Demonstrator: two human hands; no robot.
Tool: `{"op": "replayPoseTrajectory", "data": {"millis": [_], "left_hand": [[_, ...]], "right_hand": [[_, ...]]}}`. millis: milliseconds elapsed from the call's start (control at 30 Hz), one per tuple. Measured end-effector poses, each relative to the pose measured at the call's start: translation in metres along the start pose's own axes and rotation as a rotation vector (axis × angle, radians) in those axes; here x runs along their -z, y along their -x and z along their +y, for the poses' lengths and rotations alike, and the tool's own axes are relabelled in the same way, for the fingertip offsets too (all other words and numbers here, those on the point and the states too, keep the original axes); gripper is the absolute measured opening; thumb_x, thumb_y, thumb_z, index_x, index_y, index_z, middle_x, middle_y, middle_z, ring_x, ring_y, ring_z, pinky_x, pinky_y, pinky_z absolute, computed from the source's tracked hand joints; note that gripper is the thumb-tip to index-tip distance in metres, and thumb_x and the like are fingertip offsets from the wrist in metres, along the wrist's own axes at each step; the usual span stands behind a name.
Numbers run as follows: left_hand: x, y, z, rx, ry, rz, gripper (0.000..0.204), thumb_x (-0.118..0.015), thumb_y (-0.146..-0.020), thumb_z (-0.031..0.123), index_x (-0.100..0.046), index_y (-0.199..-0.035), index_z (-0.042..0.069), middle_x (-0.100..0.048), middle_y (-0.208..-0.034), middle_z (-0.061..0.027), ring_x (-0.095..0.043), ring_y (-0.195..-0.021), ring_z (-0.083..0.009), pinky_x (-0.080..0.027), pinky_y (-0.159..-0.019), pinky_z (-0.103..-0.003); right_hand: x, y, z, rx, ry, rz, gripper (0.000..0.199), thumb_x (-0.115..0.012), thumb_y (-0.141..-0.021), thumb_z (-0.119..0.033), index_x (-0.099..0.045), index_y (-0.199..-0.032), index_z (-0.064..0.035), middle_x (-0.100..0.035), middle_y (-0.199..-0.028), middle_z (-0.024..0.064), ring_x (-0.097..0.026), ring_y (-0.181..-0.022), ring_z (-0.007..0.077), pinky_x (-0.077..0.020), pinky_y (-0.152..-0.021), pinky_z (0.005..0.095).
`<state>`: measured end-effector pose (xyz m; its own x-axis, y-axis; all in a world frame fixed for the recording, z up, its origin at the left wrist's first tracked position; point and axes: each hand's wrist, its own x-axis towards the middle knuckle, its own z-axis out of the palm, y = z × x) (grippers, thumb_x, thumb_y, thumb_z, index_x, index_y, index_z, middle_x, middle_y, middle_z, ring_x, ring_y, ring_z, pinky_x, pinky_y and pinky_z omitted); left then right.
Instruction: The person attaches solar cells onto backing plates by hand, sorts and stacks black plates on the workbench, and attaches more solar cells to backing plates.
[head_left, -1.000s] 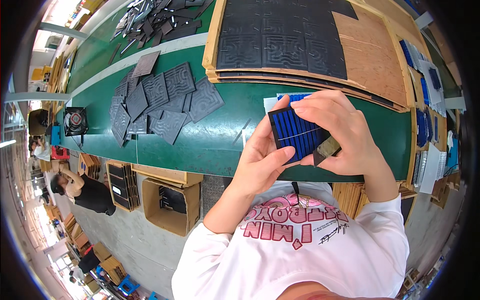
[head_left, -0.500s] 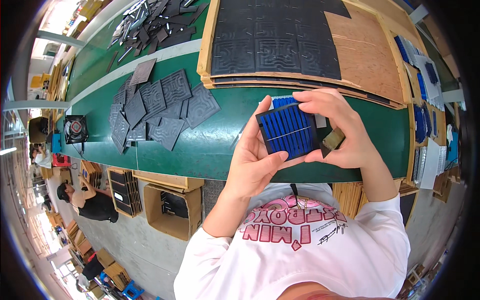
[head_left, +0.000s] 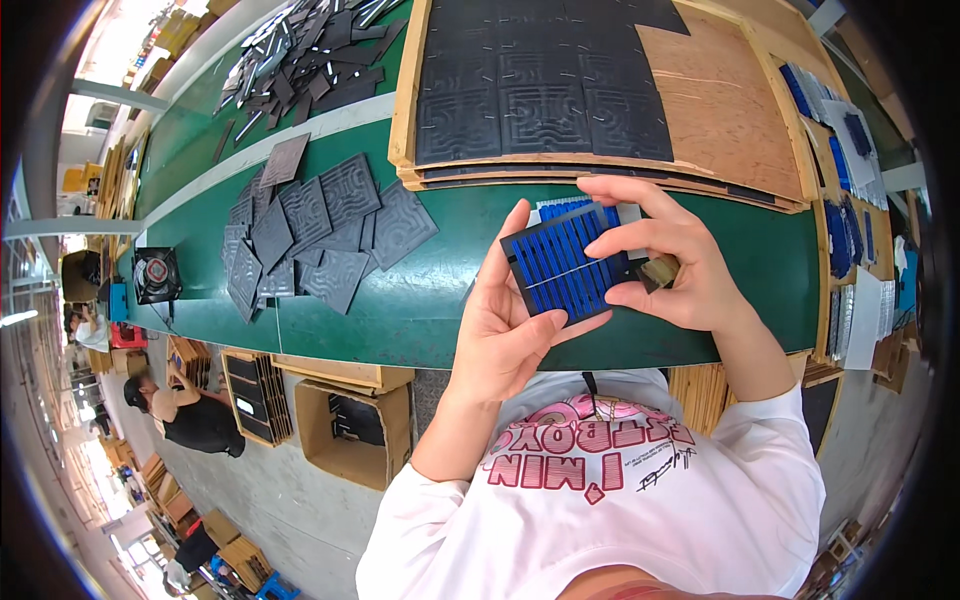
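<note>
A small square solar panel [head_left: 555,275], with blue strips in a black frame, is tilted up above the near side of the green table. My left hand [head_left: 490,330] grips it from the left, thumb on its front face and fingers behind. On the right edge, the thumb and a bent finger of my right hand [head_left: 690,265] close around the panel. Beyond it, partly covered, lies a bundle of blue strips [head_left: 560,209]. A yellowish block [head_left: 659,271] shows beneath my right palm; whether I touch it is unclear.
Black square plates [head_left: 345,205] lie piled left on the green table [head_left: 430,320]. A wooden tray [head_left: 700,110] of black plates stands ahead. Dark scraps [head_left: 310,75] are heaped far left, a small fan [head_left: 156,274] nearer. Blue strips [head_left: 840,235] sit at right. Another person [head_left: 190,410] works left.
My right hand's fingers have shifted from the panel's top corner down onto its right side. The panel has turned slightly and moved a little left.
</note>
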<state>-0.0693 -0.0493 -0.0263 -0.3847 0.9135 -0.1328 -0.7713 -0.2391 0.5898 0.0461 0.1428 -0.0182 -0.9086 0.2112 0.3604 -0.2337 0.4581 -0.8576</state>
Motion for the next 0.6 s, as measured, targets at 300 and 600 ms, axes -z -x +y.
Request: {"op": "replayPoseTrajectory", "data": {"millis": [300, 600], "left_hand": [[-0.0039, 0.0005, 0.0001, -0.001, -0.019, 0.020, 0.095, -0.048, -0.084, -0.022, -0.012, -0.160, 0.021, -0.037, -0.152, -0.0159, -0.051, -0.132, -0.0360, -0.051, -0.102, -0.056], [-0.0038, -0.0002, -0.0008, -0.014, -0.019, 0.005, 0.094, -0.048, -0.084, -0.021, -0.012, -0.161, 0.021, -0.036, -0.152, -0.0155, -0.050, -0.133, -0.0360, -0.052, -0.102, -0.055]], "right_hand": [[-0.0011, 0.0010, 0.0013, -0.051, 0.030, 0.011, 0.043, -0.084, -0.070, -0.004, -0.073, -0.110, -0.0131, -0.054, -0.141, 0.0115, -0.058, -0.119, 0.0284, -0.0505, -0.099, 0.0406], [-0.0002, 0.0009, 0.0005, -0.083, 0.005, 0.028, 0.044, -0.083, -0.070, -0.004, -0.072, -0.112, -0.0125, -0.056, -0.140, 0.0117, -0.059, -0.118, 0.0278, -0.0503, -0.100, 0.0408]]}}
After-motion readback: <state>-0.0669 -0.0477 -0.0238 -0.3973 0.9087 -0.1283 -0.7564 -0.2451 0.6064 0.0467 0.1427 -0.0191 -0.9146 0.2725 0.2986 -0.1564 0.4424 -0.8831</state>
